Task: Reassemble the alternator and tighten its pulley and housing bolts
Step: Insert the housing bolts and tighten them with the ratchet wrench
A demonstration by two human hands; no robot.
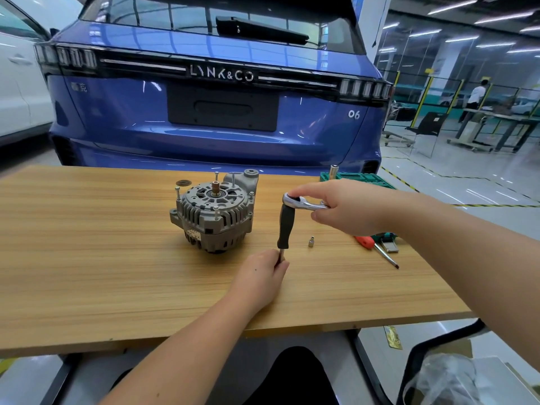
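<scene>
We observed the alternator point(214, 213) standing on the wooden worktop point(87, 258), left of centre and toward the far edge, with its finned rear housing facing up and the shaft end uppermost. Four long housing bolts point(216, 213) stood proud of the casting, not yet run down.

Just right of the alternator, the tool assembly was held upright. The right hand point(347, 207) gripped the chrome ratchet point(304, 201) from above, its grip clenched around the ratchet handle with the head seated on top of the black driver handle point(285, 226). The left hand point(263, 274) pinched the thin metal shank point(281, 254) at the lower end of that driver, near the worktop surface. We could not tell whether a socket was fitted at the tip, as the fingers hid it.

A small loose socket point(311, 241) stood on the worktop just right of the tool, and an orange-handled screwdriver point(377, 249) lay further right.

The governing relation was as follows: the alternator lay to the left of both grips and slightly farther away, and the tool's long axis stood vertical, parallel to the bolts. We judged the left hand nearer to the alternator, so the tool would need carrying left and over a bolt head.
</scene>
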